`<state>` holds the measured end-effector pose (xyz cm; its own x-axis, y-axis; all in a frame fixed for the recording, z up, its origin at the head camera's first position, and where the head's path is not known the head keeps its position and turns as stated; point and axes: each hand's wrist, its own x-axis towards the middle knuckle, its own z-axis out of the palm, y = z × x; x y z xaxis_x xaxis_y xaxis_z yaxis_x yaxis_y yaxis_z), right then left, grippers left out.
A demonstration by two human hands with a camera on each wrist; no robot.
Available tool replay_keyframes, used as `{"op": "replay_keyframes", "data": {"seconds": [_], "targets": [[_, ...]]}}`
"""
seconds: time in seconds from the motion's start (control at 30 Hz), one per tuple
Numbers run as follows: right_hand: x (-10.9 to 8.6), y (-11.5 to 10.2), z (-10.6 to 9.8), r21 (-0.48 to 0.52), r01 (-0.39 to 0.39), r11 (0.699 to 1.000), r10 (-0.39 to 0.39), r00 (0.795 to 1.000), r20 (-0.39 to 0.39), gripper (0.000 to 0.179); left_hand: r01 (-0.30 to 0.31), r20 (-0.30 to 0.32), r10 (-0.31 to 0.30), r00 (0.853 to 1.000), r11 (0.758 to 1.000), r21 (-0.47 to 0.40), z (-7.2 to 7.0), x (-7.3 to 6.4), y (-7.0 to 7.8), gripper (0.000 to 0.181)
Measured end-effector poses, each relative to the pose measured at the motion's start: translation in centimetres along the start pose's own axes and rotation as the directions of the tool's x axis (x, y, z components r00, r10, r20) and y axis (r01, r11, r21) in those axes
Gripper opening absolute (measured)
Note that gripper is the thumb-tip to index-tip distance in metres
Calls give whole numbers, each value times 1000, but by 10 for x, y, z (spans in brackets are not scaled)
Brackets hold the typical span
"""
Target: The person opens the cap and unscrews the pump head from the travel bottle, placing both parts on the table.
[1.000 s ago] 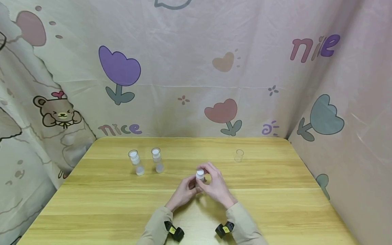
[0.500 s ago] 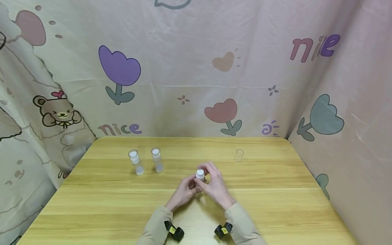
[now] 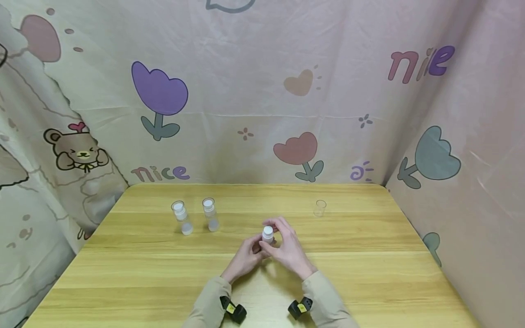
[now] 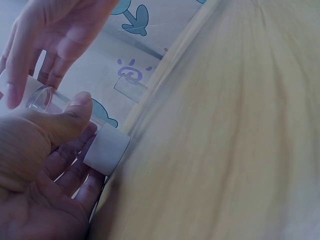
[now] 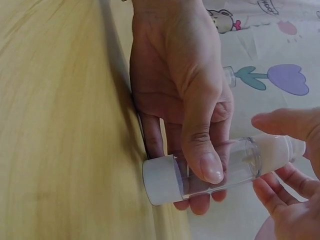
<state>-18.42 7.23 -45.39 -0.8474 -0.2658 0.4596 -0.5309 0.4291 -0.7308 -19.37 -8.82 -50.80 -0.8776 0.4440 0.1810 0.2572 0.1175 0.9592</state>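
A small clear cosmetic bottle with a white base and white collar stands upright between both hands, over the table's middle. My left hand grips its clear body low down, thumb on one side and fingers behind, as the right wrist view shows. Higher up, my right hand pinches the white collar between thumb and fingertips. A smaller white tip rises from that collar. In the left wrist view, the white base sits close over the table.
Two similar bottles, one at left and one beside it, stand at the back left with clear covers over their white tops. A clear cup-like cover stands at the back right. Printed cloth hangs around the wooden table.
Both hands stay on the bottle in nearly the same place. The right thumb and wrist shift slightly around the collar.
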Motion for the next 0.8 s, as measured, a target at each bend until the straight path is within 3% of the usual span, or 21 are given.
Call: {"op": "replay_keyframes", "data": {"seconds": [0.33, 0.63, 0.8], "targets": [[0, -1, 3, -52, 37, 998, -41, 996, -81, 46, -8, 11, 8, 1000, 1000, -7, -1, 0, 0, 45], [1, -2, -1, -6, 31, 1000, -31, 999, -11, 38, 6, 12, -6, 1000, 1000, 7, -2, 0, 0, 48], [0, -1, -2, 30, 1, 1000, -2, 1000, 22, 44, -1, 8, 1, 1000, 1000, 4, -1, 0, -1, 47]]}}
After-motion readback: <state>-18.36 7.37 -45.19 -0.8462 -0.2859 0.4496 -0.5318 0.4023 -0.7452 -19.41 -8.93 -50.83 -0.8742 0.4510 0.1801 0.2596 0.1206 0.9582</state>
